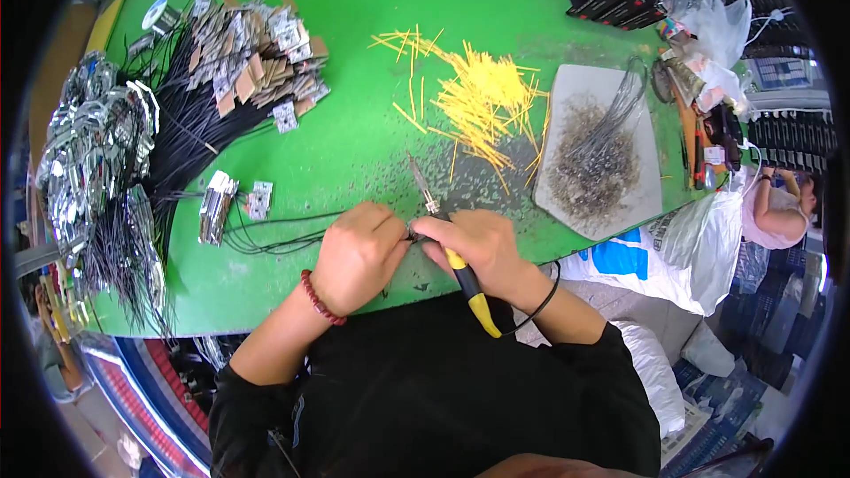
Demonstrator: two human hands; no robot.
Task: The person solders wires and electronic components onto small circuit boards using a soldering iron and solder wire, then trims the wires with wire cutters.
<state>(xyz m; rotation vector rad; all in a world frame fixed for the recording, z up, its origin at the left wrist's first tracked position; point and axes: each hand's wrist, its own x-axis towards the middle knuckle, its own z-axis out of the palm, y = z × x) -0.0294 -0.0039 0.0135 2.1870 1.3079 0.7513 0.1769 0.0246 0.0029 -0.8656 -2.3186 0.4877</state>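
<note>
Hands meet at the near table edge: left hand (pixel 356 257) pinches black wires (pixel 274 232) trailing left; right hand (pixel 478 248) clamps a soldering iron (pixel 447 243), tip pointing far.

Small part pinched between the hands (pixel 416 243) is hidden; wire ends too small to tell

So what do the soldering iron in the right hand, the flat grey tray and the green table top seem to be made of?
The yellow-and-black soldering iron in the right hand: shiny metal shaft, handle probably matte plastic or rubber. The flat grey tray: dull, even surface, likely plastic or painted metal; cannot tell which. The green table top: smooth uniform colour with soft glare, probably a painted board or a mat.
</note>
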